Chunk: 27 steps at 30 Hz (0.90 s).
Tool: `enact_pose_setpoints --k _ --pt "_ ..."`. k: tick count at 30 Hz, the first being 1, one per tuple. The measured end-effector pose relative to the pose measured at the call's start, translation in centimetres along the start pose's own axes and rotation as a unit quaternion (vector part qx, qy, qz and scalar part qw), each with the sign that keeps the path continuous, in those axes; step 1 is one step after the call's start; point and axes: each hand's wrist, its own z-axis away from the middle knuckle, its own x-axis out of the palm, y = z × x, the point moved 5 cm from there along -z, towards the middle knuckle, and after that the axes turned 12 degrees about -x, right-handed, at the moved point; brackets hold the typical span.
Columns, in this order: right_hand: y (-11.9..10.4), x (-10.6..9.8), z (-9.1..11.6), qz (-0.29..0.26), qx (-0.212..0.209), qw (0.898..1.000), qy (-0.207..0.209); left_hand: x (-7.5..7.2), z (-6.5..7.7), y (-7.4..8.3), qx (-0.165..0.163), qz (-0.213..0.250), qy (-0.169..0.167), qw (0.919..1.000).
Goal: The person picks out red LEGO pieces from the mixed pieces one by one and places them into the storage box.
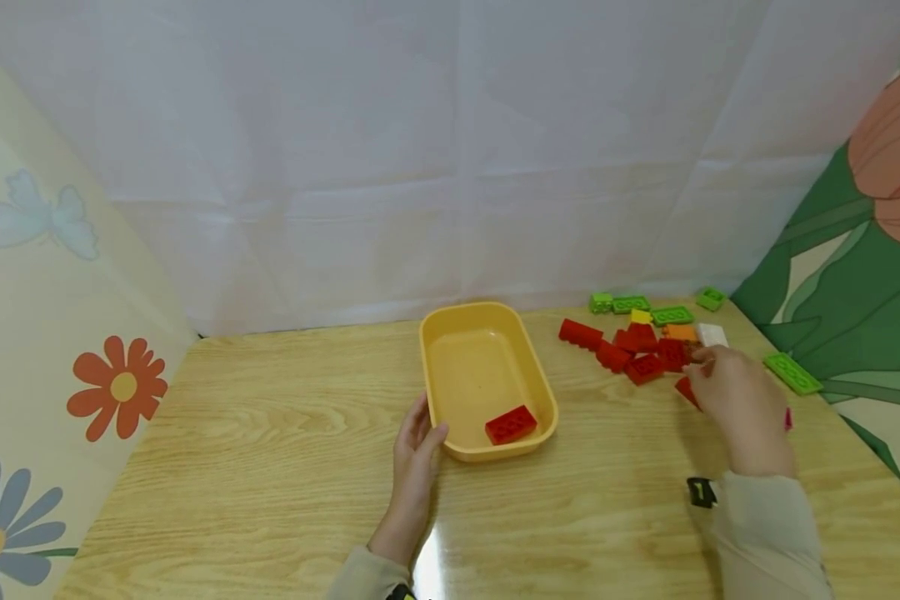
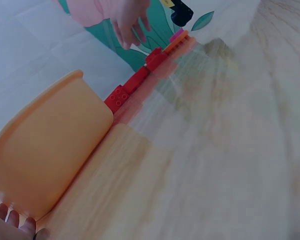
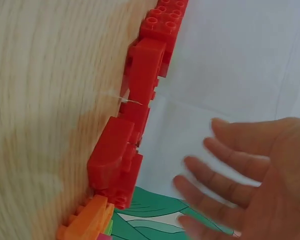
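My left hand [image 1: 412, 467] grips the near left side of a yellow plastic tray [image 1: 472, 358], thumb on the rim and fingers along the outer wall. One red toy brick [image 1: 511, 425] lies in the tray's near end. To the right, my right hand [image 1: 742, 408] hovers by a cluster of red toy bricks [image 1: 642, 337]. In the right wrist view this hand [image 3: 260, 180] has its fingers spread and holds nothing, apart from the red bricks [image 3: 146, 65]. The left wrist view shows the tray's outer wall [image 2: 50, 145] with fingertips at its lower corner.
Green bricks [image 1: 671, 315] lie behind the red ones, with a yellow brick [image 1: 641, 317], an orange brick [image 1: 680, 332] and a white brick [image 1: 712, 335] among them. Another green brick [image 1: 792, 373] is near the right edge of the wooden table [image 1: 270, 442]. A white cloth [image 1: 330, 208] hangs behind.
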Motion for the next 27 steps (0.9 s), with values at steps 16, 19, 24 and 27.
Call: enact_pose_setpoints --k 16,19,24,27 --pt "2.7 2.1 0.9 -0.003 0.123 0.986 -0.109 -0.1 0.1 0.0 -0.003 -0.01 0.008 0.9999" --pt "2.9 2.3 0.9 -0.008 0.13 0.985 -0.115 -0.1 0.1 -0.1 -0.003 -0.01 0.007 0.9999" --pt "2.8 2.4 0.8 -0.018 0.118 0.987 -0.109 -0.1 0.0 -0.1 -0.001 -0.01 0.009 0.9999" --pt "2.6 2.5 0.9 -0.023 0.114 0.987 -0.112 -0.1 0.0 0.0 0.0 -0.014 0.009 0.9999"
